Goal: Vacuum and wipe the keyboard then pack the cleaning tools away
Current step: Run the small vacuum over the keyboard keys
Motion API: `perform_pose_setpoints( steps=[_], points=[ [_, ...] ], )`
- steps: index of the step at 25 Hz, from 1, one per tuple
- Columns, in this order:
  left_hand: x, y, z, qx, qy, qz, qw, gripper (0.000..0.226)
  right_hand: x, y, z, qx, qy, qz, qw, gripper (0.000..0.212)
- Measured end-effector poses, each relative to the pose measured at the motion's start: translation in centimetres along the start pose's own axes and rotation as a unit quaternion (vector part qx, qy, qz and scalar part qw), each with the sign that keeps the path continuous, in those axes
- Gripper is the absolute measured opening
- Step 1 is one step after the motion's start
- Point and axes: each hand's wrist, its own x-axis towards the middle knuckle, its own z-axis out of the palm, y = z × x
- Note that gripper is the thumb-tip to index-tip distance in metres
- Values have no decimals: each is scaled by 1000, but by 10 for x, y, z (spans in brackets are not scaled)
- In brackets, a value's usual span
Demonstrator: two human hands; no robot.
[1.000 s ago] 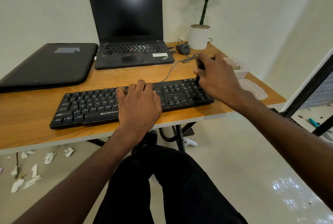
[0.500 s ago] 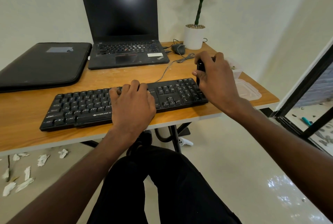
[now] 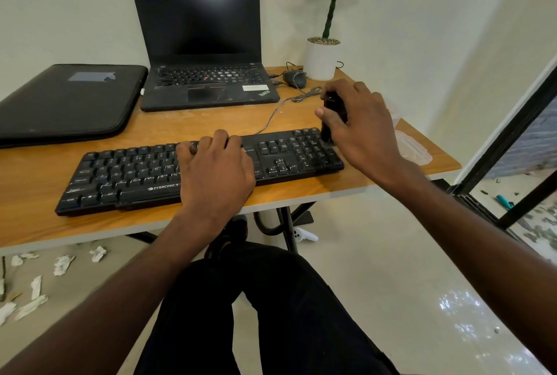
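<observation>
Wooden bench (image 3: pixel 36 224): left hand (image 3: pixel 215 172) flat, steadying keyboard (image 3: pixel 132 175); right hand (image 3: pixel 366 130) clamped on vacuum (image 3: pixel 331 115), vacuuming underway, wiping and packing apparently remaining.

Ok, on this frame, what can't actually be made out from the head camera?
- Black handheld tool, head view: the right hand wraps it; its tip and contact with the keyboard cannot be judged.
- Keys under the left hand: covered.
- Clear plastic container at the table edge: mostly behind the right hand and wrist; contents unreadable.
- White scraps on the floor: too small to identify.
</observation>
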Motion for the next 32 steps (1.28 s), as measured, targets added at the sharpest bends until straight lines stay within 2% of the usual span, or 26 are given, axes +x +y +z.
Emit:
perform_pose_setpoints(
  steps=[2,4,6,9,10,11,12,14,16,17,19,20,21,23,25,27,28,30,32],
  points=[
    [1,-2,0,-4,0,-4,1000,39,1,-12,1,113,-23,-24,993,28],
    [0,-2,0,-5,0,-6,1000,41,-6,-19,3,181,-86,-23,979,20],
    [0,1,-2,1,-1,-4,1000,46,-3,-15,-3,148,-116,12,982,15],
    [1,0,-2,2,-11,-2,1000,46,3,-9,-14,10,-79,24,997,19],
    [1,-1,-2,-1,-12,2,1000,44,3,-12,-15,31,-68,24,997,19],
    [0,-1,-1,-4,-11,3,1000,42,1,-19,-15,104,-71,25,992,18],
    [0,-1,-1,-6,-8,2,1000,40,-2,-26,-15,175,-94,28,980,16],
    [0,-1,-1,-4,-5,-1,1000,40,-5,-31,-14,203,-159,7,966,11],
    [0,-1,0,0,-6,2,1000,41,0,-26,-23,135,-227,-2,964,10],
    [0,0,0,0,-7,3,1000,43,5,-23,-29,64,-249,-9,966,12],
    [-1,0,-1,-3,-9,3,1000,48,9,-21,-39,-58,-234,-32,970,16],
    [0,0,-1,-4,-8,1,1000,50,10,-22,-40,-50,-207,-49,976,15],
    [0,0,0,-6,-7,0,1000,51,9,-27,-41,10,-189,-70,979,16],
    [0,-1,0,-9,-4,1,1000,52,5,-36,-39,134,-221,-88,962,17],
    [1,-1,0,-9,-5,3,1000,54,5,-32,-35,76,-266,-72,958,19],
    [1,-1,1,-3,-4,4,1000,54,7,-23,-33,-38,-201,-46,978,20],
    [1,-1,1,-2,-5,4,1000,54,6,-22,-30,-37,-142,-37,989,22],
    [0,-1,1,-3,-5,6,1000,53,-3,-33,-17,102,-58,-40,992,25],
    [0,-1,2,1,-1,5,1000,51,-14,-49,4,214,-69,-59,973,25]
  ],
)
